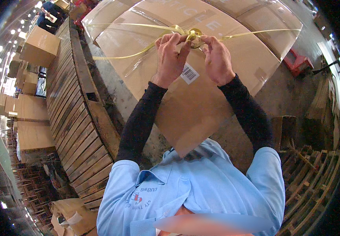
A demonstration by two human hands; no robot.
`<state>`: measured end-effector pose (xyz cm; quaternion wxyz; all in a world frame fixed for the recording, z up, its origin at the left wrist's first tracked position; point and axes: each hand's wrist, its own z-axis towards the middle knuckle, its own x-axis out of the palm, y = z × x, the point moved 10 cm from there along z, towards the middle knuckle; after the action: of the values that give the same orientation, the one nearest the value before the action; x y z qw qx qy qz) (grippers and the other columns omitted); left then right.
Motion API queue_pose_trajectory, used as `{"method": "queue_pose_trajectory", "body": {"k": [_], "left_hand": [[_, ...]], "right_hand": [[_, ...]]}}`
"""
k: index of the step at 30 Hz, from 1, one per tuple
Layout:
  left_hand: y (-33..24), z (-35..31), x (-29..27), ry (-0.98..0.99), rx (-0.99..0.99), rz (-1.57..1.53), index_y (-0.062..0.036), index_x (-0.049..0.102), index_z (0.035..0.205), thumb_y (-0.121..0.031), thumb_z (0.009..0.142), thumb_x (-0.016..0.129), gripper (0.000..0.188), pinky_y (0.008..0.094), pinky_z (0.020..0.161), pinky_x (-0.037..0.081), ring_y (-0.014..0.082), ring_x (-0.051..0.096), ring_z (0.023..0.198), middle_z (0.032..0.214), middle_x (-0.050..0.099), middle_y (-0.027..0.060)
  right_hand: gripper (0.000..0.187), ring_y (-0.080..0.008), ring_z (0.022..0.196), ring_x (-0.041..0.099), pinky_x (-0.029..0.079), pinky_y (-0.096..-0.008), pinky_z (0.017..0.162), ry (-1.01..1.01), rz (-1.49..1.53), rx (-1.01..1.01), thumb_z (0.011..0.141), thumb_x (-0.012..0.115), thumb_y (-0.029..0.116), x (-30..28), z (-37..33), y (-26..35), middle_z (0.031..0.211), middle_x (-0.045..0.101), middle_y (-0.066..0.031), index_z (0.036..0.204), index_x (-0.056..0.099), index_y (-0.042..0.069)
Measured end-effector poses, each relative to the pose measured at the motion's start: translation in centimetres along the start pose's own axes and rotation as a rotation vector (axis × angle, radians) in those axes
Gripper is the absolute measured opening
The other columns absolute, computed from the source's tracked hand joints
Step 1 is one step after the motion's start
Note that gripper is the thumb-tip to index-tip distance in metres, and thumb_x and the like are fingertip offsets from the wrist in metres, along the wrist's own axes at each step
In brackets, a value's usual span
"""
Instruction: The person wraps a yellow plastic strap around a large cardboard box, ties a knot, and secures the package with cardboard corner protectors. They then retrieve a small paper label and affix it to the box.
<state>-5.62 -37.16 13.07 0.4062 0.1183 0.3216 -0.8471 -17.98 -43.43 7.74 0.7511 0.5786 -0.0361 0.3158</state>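
Observation:
A yellow strap (pixel 252 33) runs across the front of a large stack of cardboard boxes (pixel 130 47), gathered into a loose bundle of loops (pixel 195 34) at the middle. My left hand (pixel 171 59) pinches the strap at the left of the loops, thumb and forefinger closed together. From the other side, my right hand (pixel 218 59) grips the loops between thumb and forefinger, the other fingers curled. One length of strap hangs slanting down to the left. Just below my hands, a white barcode label (pixel 189 73) is stuck on the cardboard.
A wooden slatted platform (pixel 79 137) stretches along the left, with cardboard boxes (pixel 36 133) beyond it. Another person (pixel 51 15) stands at the far left. Red equipment (pixel 297 63) sits right of the stack; wooden pallets (pixel 307 185) lie at lower right.

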Motion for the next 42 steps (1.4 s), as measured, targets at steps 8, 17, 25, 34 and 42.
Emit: {"method": "queue_pose_trajectory", "body": {"k": [8, 17, 25, 34, 42], "left_hand": [[-3.4, -2.2, -1.6, 0.04, 0.341, 0.236, -0.0127, 0.06, 0.084, -0.014, 0.073, 0.072, 0.016, 0.0521, 0.104, 0.029, 0.0241, 0.057, 0.1, 0.085, 0.063, 0.0015], [-5.4, -5.5, -0.8, 0.259, 0.456, 0.174, -0.0126, 0.06, 0.09, -0.018, 0.077, 0.071, 0.017, 0.0429, 0.094, 0.04, 0.0222, 0.06, 0.087, 0.086, 0.064, 0.0004], [-3.7, -6.5, -0.8, 0.491, 0.383, 0.551, -0.0101, 0.061, 0.102, -0.017, 0.076, 0.067, 0.027, 0.0392, 0.079, 0.044, 0.0239, 0.062, 0.071, 0.073, 0.064, 0.0062], [3.5, -9.9, -11.7, 0.851, -0.306, 0.643, -0.0028, 0.056, 0.113, -0.029, 0.082, 0.073, 0.044, 0.0466, 0.081, 0.052, 0.0355, 0.068, 0.089, 0.094, 0.069, 0.0194], [-6.1, -6.3, -6.9, 0.463, 0.235, 0.303, -0.0051, 0.055, 0.115, -0.032, 0.065, 0.086, 0.065, 0.0491, 0.109, 0.035, 0.0419, 0.036, 0.135, 0.149, 0.034, 0.0203]], "right_hand": [[0.028, -0.0341, 0.106, 0.049, 0.038, -0.0481, 0.093, -0.024, -1.082, -0.483, 0.076, 0.072, 0.028, 3.7, -4.1, 5.2, 0.108, 0.055, -0.0147, 0.09, 0.066, 0.004], [0.031, -0.0302, 0.074, 0.061, 0.049, -0.0395, 0.066, -0.075, -0.91, -0.198, 0.083, 0.07, 0.029, 1.7, -7.8, 4.1, 0.09, 0.059, -0.0143, 0.08, 0.063, -0.002], [0.028, -0.0161, 0.061, 0.053, 0.044, -0.0321, 0.056, -0.112, -0.639, -0.042, 0.085, 0.069, 0.023, -0.4, -8.7, 1.0, 0.068, 0.056, -0.01, 0.077, 0.06, -0.002], [0.018, -0.0053, 0.059, 0.055, 0.041, -0.0236, 0.052, -0.014, -0.78, 0.055, 0.084, 0.066, 0.014, -0.5, -9.1, 0.7, 0.066, 0.063, -0.0028, 0.074, 0.059, 0.0], [0.027, -0.0116, 0.054, 0.051, 0.042, -0.0326, 0.05, -0.105, -0.784, 0.08, 0.079, 0.07, 0.021, 0.2, -10.0, 0.9, 0.057, 0.053, -0.0089, 0.072, 0.059, -0.003]]}}
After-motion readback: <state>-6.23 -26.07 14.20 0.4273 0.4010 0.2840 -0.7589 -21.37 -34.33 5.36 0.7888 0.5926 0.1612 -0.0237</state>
